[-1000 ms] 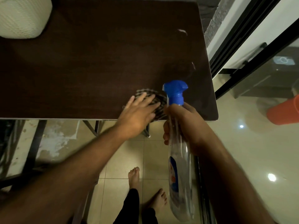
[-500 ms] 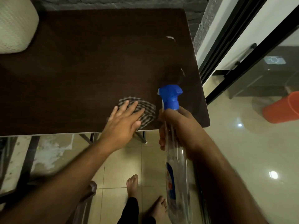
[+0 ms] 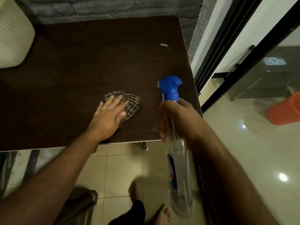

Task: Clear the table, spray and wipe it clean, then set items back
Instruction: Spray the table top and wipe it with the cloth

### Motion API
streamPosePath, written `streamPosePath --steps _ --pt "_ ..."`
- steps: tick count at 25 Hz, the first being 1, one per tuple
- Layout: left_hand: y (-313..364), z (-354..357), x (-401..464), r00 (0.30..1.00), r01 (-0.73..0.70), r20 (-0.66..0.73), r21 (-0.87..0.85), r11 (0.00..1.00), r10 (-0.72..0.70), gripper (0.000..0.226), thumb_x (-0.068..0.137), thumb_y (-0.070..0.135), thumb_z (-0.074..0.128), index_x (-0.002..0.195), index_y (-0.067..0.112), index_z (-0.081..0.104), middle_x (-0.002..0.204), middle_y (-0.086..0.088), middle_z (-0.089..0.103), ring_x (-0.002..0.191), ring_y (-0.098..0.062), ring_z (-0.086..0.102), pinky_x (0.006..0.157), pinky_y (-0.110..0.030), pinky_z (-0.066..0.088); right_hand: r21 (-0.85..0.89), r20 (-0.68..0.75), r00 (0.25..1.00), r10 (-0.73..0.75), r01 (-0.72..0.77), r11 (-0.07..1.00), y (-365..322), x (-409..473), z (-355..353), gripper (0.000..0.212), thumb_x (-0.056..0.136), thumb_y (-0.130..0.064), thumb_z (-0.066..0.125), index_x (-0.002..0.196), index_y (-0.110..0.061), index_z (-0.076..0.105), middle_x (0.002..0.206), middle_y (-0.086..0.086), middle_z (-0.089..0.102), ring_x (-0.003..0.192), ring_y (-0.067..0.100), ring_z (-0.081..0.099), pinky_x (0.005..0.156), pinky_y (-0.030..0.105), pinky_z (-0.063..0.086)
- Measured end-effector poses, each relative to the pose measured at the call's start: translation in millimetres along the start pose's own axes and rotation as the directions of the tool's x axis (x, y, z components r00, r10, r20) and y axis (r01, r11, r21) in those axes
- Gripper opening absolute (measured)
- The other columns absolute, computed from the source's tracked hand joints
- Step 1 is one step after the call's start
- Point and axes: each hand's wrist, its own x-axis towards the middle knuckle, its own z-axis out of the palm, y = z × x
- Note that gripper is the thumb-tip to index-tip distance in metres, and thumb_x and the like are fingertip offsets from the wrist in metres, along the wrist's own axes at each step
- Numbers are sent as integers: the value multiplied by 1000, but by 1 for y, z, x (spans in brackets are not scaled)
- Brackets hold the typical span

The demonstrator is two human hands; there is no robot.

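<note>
Table (image 3: 81, 62), dark brown and wood-grained, fills the middle of the view, and both hands work over its near right part. The left hand (image 3: 110, 116) lies flat with fingers straight and slightly spread, pressing a checked cloth (image 3: 131, 101) onto the tabletop a little in from the near edge; the cloth is bunched and shows beyond and to the right of the fingertips. To its right, well apart from the cloth, the right hand (image 3: 178, 120) is curled round the neck of a clear spray bottle (image 3: 178, 168), whose blue trigger head (image 3: 170, 88) rises above the fist over the table's near right corner, while the bottle's body hangs down past the table edge over the tiled floor (image 3: 123, 159). A small pale scrap (image 3: 164, 45) lies on the table toward the far right edge. At the far left sits a cream textured cushion (image 3: 13, 34). Bare feet (image 3: 160, 213) stand on the tiles below, and an orange bucket (image 3: 284, 109) shows at the right.
</note>
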Motion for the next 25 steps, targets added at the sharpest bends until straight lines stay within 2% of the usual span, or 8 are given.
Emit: streamPosePath --steps 3,5,8,10,14,18,22,25 --pt "-11 -22 87 979 200 22 66 978 -201 49 103 38 29 151 32 22 162 4 9 149 -20 2 118 -47 4 -15 -29 1000 -10 10 1000 -6 13 -8 23 89 -20 56 109 -10 53 80 16 54 56 27 56 51 33 50" --pt "18 -20 129 989 133 51 90 987 -138 49 103 38 30 151 33 22 162 3 9 149 -23 2 118 -48 3 -9 -24 999 -30 30 1000 -8 29 -7 16 88 -21 58 103 -14 56 77 14 55 61 27 55 55 36 50" --pt "31 4 124 994 -106 39 77 991 103 48 102 39 30 149 36 24 161 9 11 149 -16 2 118 -44 0 29 4 1000 -13 13 999 -21 63 -9 10 89 -20 58 98 -21 57 72 8 58 57 20 58 53 33 50" --pt "2 -8 131 996 -93 6 34 995 93 47 102 40 31 149 37 26 160 11 11 148 -12 1 118 -42 -2 43 12 1000 23 -23 999 -37 91 -10 13 89 -19 57 102 -21 55 74 10 57 55 20 58 52 33 51" --pt "-53 -51 245 993 112 18 88 990 -114 49 103 38 30 151 33 23 162 4 9 149 -20 2 118 -46 1 34 4 1000 4 -4 999 -77 146 -6 13 89 -20 57 102 -19 53 72 12 57 54 23 57 51 33 51" --pt "-21 -49 346 999 6 38 81 997 -9 48 102 36 32 150 34 25 162 4 11 149 -23 3 118 -49 1 40 -45 999 15 -13 999 -108 203 -4 12 90 -17 55 101 -14 51 67 16 54 53 29 54 56 38 47" --pt "-26 -37 312 976 -217 20 70 974 216 47 100 39 32 148 36 31 160 8 17 148 -16 7 118 -43 3 20 -108 994 34 -32 999 -124 238 -6 8 88 -17 56 95 -14 53 61 16 54 52 30 54 59 44 45" --pt "-66 -57 331 994 -109 -8 29 994 109 47 101 40 32 148 35 32 160 7 18 148 -16 9 118 -43 6 42 -105 993 59 -55 998 -139 251 -16 14 88 -17 56 101 -13 51 62 15 53 53 29 53 54 38 47"
